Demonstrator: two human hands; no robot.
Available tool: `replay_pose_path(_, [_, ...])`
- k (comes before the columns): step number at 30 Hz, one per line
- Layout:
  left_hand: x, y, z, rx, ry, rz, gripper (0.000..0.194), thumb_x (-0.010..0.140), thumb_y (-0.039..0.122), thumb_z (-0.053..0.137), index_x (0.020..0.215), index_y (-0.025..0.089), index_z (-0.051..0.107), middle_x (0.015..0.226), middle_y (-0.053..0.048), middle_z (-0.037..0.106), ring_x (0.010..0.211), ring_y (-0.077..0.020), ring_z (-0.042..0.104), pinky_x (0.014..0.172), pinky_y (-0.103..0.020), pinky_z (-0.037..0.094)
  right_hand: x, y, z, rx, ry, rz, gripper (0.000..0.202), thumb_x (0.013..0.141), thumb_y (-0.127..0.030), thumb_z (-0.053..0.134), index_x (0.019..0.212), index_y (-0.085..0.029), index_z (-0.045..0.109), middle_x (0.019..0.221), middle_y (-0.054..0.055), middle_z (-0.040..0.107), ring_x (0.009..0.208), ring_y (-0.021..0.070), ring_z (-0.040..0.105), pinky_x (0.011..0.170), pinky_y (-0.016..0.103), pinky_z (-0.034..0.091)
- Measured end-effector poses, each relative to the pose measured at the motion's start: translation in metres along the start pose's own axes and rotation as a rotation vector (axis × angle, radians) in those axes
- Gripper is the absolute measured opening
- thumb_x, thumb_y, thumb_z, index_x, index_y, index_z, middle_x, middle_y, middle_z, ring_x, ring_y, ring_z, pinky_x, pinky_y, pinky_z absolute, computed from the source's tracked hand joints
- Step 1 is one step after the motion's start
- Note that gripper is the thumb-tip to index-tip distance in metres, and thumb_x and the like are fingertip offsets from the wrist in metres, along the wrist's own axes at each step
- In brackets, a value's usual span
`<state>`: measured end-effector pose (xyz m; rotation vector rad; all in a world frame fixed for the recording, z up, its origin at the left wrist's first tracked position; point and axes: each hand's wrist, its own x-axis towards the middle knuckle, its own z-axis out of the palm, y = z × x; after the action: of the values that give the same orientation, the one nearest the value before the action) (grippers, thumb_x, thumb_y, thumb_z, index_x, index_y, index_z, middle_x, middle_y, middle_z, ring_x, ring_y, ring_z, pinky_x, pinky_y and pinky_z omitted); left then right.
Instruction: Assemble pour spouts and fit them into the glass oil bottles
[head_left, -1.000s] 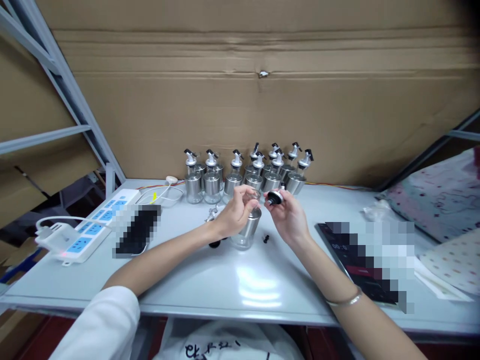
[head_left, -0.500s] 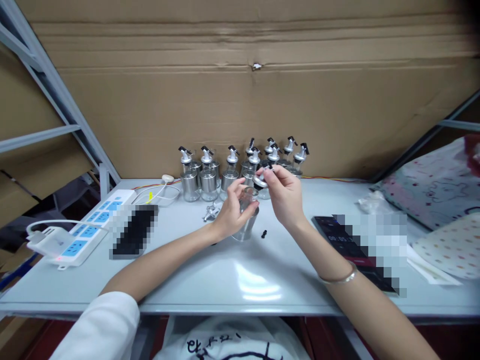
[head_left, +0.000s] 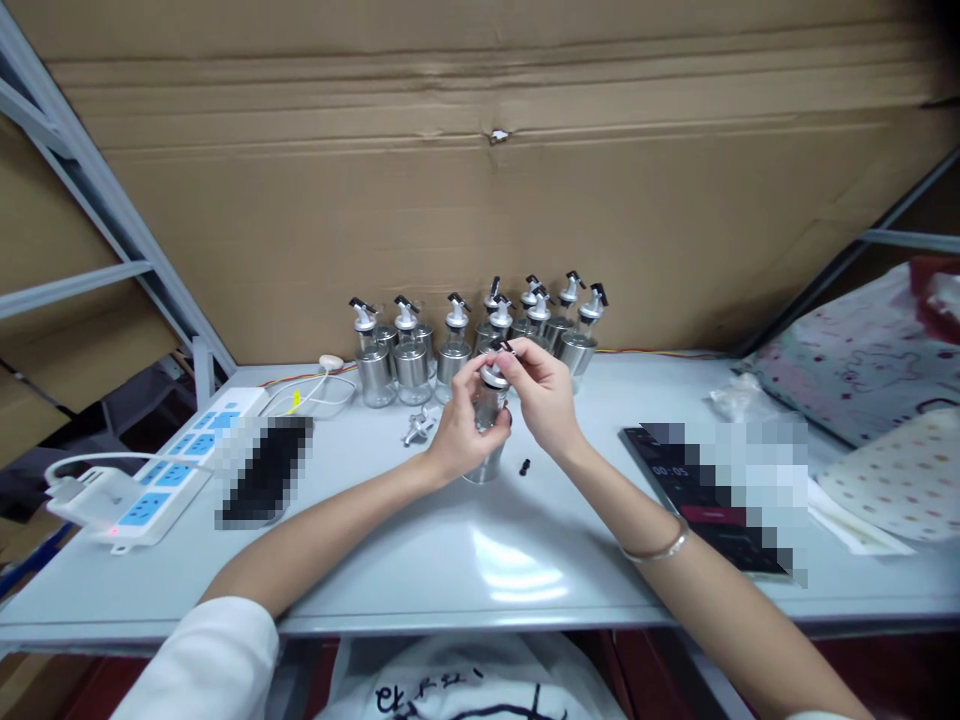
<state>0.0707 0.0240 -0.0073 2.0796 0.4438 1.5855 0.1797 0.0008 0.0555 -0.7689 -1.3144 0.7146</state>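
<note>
My left hand [head_left: 466, 425] is wrapped round a glass bottle [head_left: 486, 467] with a metal sleeve, upright on the table. A silver pourer cap [head_left: 493, 377] with a black lever sits at the bottle's mouth, pinched by my right hand [head_left: 541, 390]. Whether the cap is fully seated cannot be made out. Beside the bottle lies a small black part [head_left: 525, 467]. Loose silver pourer pieces [head_left: 417, 427] lie to the left of my left hand.
Several capped bottles [head_left: 375, 377] stand along the cardboard wall [head_left: 300, 200]. On the left are a power strip [head_left: 176, 470], a white cable and a dark phone [head_left: 266, 470]. Another device [head_left: 675, 480], a plastic bag [head_left: 739, 398] and patterned fabric [head_left: 892, 480] lie right.
My right hand has moved left and down, bringing the pourer cap from above right of the bottle onto its mouth. My left hand still holds the bottle. The view has shifted slightly.
</note>
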Motion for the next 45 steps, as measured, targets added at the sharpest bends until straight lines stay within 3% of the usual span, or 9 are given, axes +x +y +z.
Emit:
replay_pose_path(4, [-0.001, -0.003, 0.0, 0.04, 0.008, 0.034, 0.069, 0.082, 0.014, 0.055, 0.139, 0.026, 0.02, 0.141, -0.014, 0.042, 0.125, -0.0233, 0.05, 0.1, -0.039, 0.047, -0.001, 0.002, -0.001, -0.021, 0.005, 0.004, 0.035, 0.075, -0.055, 0.066, 0.067, -0.022, 0.06, 0.063, -0.003, 0.052, 0.058, 0.012, 0.044, 0.053, 0.025, 0.037])
replay_pose_path(11, [-0.003, -0.004, 0.002, 0.035, 0.02, 0.05, 0.067, 0.083, 0.014, 0.055, 0.139, 0.025, 0.022, 0.139, -0.013, 0.045, 0.124, -0.023, 0.051, 0.103, -0.04, 0.046, -0.003, 0.008, -0.003, -0.163, 0.023, -0.104, 0.034, 0.085, -0.049, 0.057, 0.066, -0.021, 0.056, 0.065, -0.002, 0.047, 0.06, 0.0119, 0.043, 0.056, 0.026, 0.036])
replay_pose_path(22, [-0.004, -0.004, 0.001, 0.049, 0.028, 0.058, 0.058, 0.086, 0.019, 0.057, 0.135, 0.024, 0.026, 0.131, -0.014, 0.051, 0.113, -0.0221, 0.058, 0.09, -0.038, 0.053, -0.006, 0.012, -0.005, -0.383, 0.038, -0.322, 0.022, 0.089, -0.035, 0.053, 0.073, -0.023, 0.061, 0.073, 0.001, 0.06, 0.071, 0.0168, 0.053, 0.068, 0.03, 0.041])
replay_pose_path(29, [-0.008, -0.011, 0.002, 0.021, 0.012, 0.012, 0.055, 0.085, 0.023, 0.058, 0.129, 0.022, 0.026, 0.128, -0.016, 0.052, 0.111, -0.0222, 0.059, 0.092, -0.039, 0.051, -0.01, 0.018, -0.004, -0.384, 0.075, -0.383, 0.021, 0.09, -0.034, 0.05, 0.077, -0.025, 0.064, 0.078, 0.003, 0.064, 0.076, 0.0194, 0.057, 0.073, 0.033, 0.042])
replay_pose_path(36, [0.002, -0.007, -0.013, 0.03, -0.065, -0.024, 0.049, 0.08, 0.03, 0.066, 0.117, 0.022, 0.036, 0.103, -0.007, 0.064, 0.087, -0.0182, 0.068, 0.077, -0.032, 0.055, -0.007, 0.014, -0.006, -0.374, 0.035, -0.341, 0.027, 0.089, -0.041, 0.051, 0.071, -0.024, 0.062, 0.073, 0.003, 0.061, 0.071, 0.0187, 0.055, 0.069, 0.033, 0.042])
replay_pose_path(41, [-0.001, -0.005, -0.011, 0.085, -0.005, -0.025, 0.049, 0.081, 0.032, 0.066, 0.119, 0.021, 0.037, 0.102, -0.009, 0.066, 0.086, -0.0182, 0.069, 0.075, -0.031, 0.055, -0.01, 0.015, -0.009, -0.313, 0.025, -0.323, 0.026, 0.089, -0.04, 0.053, 0.07, -0.023, 0.06, 0.074, 0.002, 0.06, 0.072, 0.0178, 0.055, 0.069, 0.032, 0.043])
replay_pose_path(45, [0.001, -0.004, -0.013, 0.077, -0.058, -0.014, 0.046, 0.083, 0.035, 0.065, 0.118, 0.021, 0.039, 0.103, -0.008, 0.067, 0.087, -0.0183, 0.069, 0.076, -0.031, 0.055, -0.011, 0.017, -0.012, -0.228, -0.007, -0.283, 0.024, 0.088, -0.037, 0.056, 0.071, -0.022, 0.062, 0.077, 0.002, 0.06, 0.074, 0.0169, 0.055, 0.069, 0.031, 0.043])
